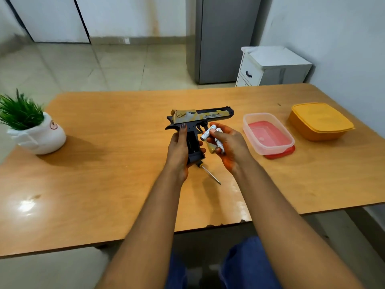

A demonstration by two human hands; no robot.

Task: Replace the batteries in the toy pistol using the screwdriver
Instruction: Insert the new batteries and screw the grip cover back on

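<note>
My left hand (178, 147) grips the black handle of the toy pistol (201, 118), whose tan and black slide points right above the table. The side of the grip looks open and dark inside. My right hand (228, 146) holds two white batteries (214, 136) just right of the grip, one between thumb and fingertips, the other against the palm. A small tan piece (210, 148) shows under those fingers. The screwdriver (209, 173) lies on the table beneath the pistol, its metal shaft pointing toward me and to the right.
A clear plastic box (268, 133) rests on its red lid right of my hands. Farther right is a closed orange container (319, 120). A potted plant (31, 126) in a white pot stands at the wooden table's (104, 163) left edge.
</note>
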